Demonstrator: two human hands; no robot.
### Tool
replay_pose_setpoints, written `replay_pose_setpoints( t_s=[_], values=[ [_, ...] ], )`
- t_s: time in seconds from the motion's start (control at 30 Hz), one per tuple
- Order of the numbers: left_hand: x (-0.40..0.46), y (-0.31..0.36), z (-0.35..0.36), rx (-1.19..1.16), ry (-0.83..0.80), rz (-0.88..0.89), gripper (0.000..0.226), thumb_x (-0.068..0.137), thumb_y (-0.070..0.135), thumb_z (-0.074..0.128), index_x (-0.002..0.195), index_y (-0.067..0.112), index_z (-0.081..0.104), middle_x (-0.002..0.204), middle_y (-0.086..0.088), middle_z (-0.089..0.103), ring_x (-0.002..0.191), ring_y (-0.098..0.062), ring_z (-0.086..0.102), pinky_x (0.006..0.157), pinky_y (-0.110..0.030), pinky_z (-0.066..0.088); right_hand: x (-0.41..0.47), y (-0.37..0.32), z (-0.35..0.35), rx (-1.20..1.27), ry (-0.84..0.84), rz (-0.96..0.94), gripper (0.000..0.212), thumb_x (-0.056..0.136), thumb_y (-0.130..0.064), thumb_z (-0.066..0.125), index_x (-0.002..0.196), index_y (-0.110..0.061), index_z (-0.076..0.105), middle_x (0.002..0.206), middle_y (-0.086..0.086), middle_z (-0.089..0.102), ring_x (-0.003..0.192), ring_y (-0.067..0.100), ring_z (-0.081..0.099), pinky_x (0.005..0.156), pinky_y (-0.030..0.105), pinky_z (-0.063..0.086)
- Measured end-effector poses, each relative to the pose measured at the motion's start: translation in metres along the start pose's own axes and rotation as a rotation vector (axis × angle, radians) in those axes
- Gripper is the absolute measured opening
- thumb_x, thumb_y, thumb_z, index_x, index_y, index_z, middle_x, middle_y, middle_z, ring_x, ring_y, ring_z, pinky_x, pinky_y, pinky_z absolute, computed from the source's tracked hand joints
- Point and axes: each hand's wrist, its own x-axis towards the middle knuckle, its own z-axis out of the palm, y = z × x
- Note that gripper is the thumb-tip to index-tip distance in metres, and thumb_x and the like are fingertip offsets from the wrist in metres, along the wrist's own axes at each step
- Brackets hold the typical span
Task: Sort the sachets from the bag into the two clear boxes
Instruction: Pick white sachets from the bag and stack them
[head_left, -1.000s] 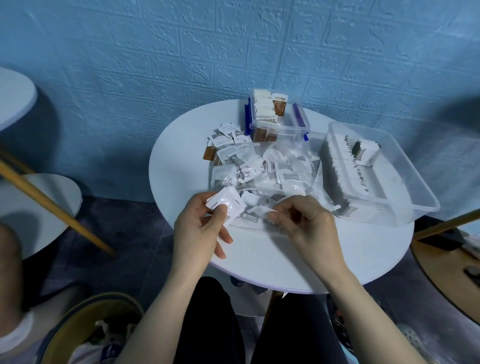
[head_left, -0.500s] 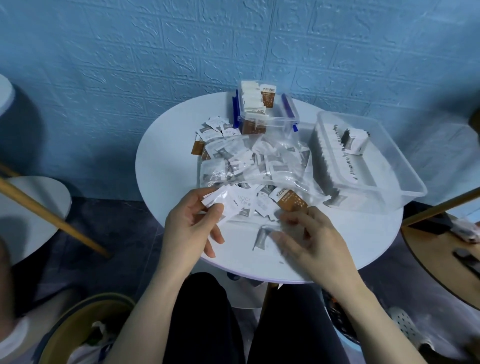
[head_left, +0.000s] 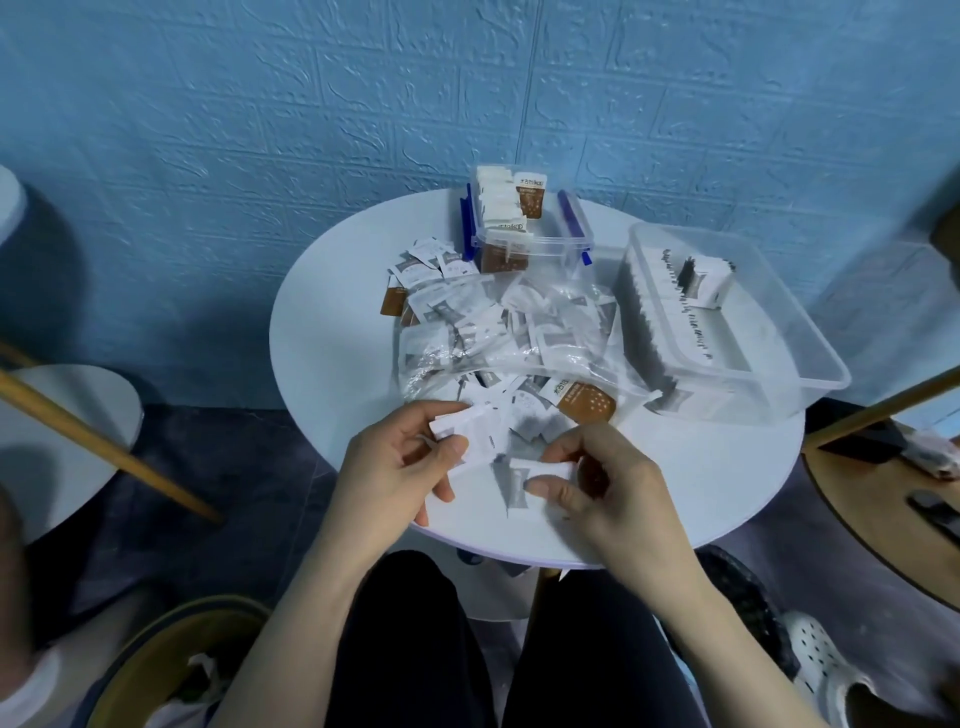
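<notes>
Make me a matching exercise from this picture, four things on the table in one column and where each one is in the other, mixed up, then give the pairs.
Things
1. small clear box
2. large clear box
3. brown sachet
4. plastic bag

Places
A. far right of the table
B. middle of the table, full of sachets
C. back edge, near the blue wall
D. at the bag's near edge, just beyond the right hand

Pairs: 1-C, 2-A, 3-D, 4-B
</notes>
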Motion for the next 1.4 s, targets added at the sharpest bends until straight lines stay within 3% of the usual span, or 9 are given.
replay_pose_setpoints(
  t_s=[0.13, 0.27, 0.43, 0.6, 0.73, 0.83, 0.97, 1.2, 1.4],
  values=[
    [-0.003, 0.000, -0.001, 0.044, -0.104, 0.036, 0.022, 0.090, 0.017, 0.063, 0.106, 0.032, 0.068, 0.056, 0.005, 0.061, 0.044, -0.002, 0.051, 0.044, -0.016, 0.040, 0.008, -0.006, 0.014, 0.191, 0.000, -0.042, 0.022, 0.078, -0.009, 0.076, 0.079, -0.026, 0.064, 0.073, -0.014, 0.061, 0.062, 0.006, 0.052, 0.063, 0.017, 0.039],
    [-0.006, 0.002, -0.003, 0.030, -0.126, 0.067, 0.022, 0.092, 0.018, 0.058, 0.102, 0.035, 0.067, 0.056, 0.007, 0.061, 0.044, 0.001, 0.049, 0.047, -0.009, 0.036, 0.016, -0.013, 0.026, 0.185, -0.023, -0.092, 0.019, 0.081, -0.009, 0.074, 0.084, -0.026, 0.066, 0.078, -0.009, 0.063, 0.067, 0.012, 0.058, 0.066, 0.021, 0.044],
    [-0.007, 0.002, -0.005, -0.032, -0.128, 0.065, 0.027, 0.079, 0.044, 0.060, 0.103, 0.034, 0.067, 0.055, 0.004, 0.061, 0.044, 0.000, 0.048, 0.048, -0.011, 0.037, 0.026, -0.013, 0.025, 0.094, -0.027, -0.152, 0.016, 0.079, -0.012, 0.075, 0.083, -0.024, 0.067, 0.078, -0.006, 0.063, 0.067, 0.013, 0.056, 0.063, 0.016, 0.041],
    [-0.007, -0.003, 0.003, 0.007, -0.074, 0.034, 0.034, 0.075, 0.010, 0.079, 0.092, 0.037, 0.066, 0.057, 0.010, 0.060, 0.052, -0.002, 0.052, 0.054, -0.015, 0.045, 0.031, -0.012, 0.018, 0.086, -0.030, -0.130, 0.013, 0.079, -0.016, 0.077, 0.081, -0.023, 0.067, 0.074, -0.009, 0.062, 0.065, 0.007, 0.054, 0.062, 0.018, 0.041],
    [-0.008, -0.005, 0.004, 0.000, -0.048, 0.033, 0.035, 0.078, 0.006, 0.077, 0.095, 0.036, 0.068, 0.057, 0.008, 0.058, 0.054, -0.003, 0.050, 0.054, -0.021, 0.047, 0.036, -0.003, 0.005, -0.233, 0.045, -0.037, 0.020, 0.081, -0.037, 0.072, 0.093, -0.022, 0.067, 0.093, -0.010, 0.060, 0.078, 0.016, 0.058, 0.069, 0.036, 0.048],
    [-0.008, -0.005, 0.004, -0.007, -0.068, 0.011, 0.034, 0.078, 0.009, 0.077, 0.095, 0.037, 0.069, 0.061, 0.008, 0.062, 0.056, -0.003, 0.052, 0.056, -0.023, 0.047, 0.041, -0.002, 0.001, -0.478, 0.034, -0.023, 0.039, 0.080, -0.048, 0.069, 0.110, -0.024, 0.063, 0.111, -0.006, 0.054, 0.092, 0.024, 0.060, 0.067, 0.033, 0.045],
    [-0.008, -0.002, 0.003, -0.074, -0.096, -0.010, 0.031, 0.081, 0.009, 0.074, 0.095, 0.037, 0.070, 0.079, 0.002, 0.073, 0.065, -0.006, 0.061, 0.057, -0.019, 0.047, 0.049, -0.001, 0.006, -0.582, -0.021, 0.027, 0.054, 0.075, -0.054, 0.070, 0.119, -0.025, 0.058, 0.115, -0.002, 0.047, 0.101, 0.024, 0.057, 0.068, 0.031, 0.040],
    [-0.009, 0.000, 0.002, -0.074, -0.103, -0.002, 0.034, 0.083, 0.009, 0.072, 0.094, 0.041, 0.072, 0.083, -0.001, 0.073, 0.058, -0.007, 0.056, 0.056, -0.020, 0.048, 0.055, 0.002, 0.006, -0.406, 0.030, 0.046, 0.041, 0.069, -0.037, 0.079, 0.096, -0.023, 0.052, 0.100, -0.007, 0.051, 0.086, 0.025, 0.059, 0.066, 0.036, 0.045],
    [-0.008, -0.007, 0.005, -0.036, -0.059, 0.007, 0.029, 0.084, 0.017, 0.071, 0.105, 0.037, 0.069, 0.090, -0.001, 0.072, 0.064, -0.024, 0.060, 0.060, -0.029, 0.050, 0.037, 0.008, -0.004, 0.031, 0.087, 0.030, 0.021, 0.084, -0.027, 0.069, 0.079, -0.026, 0.049, 0.066, -0.003, 0.060, 0.061, 0.024, 0.053, 0.064, 0.049, 0.047]
  ],
)
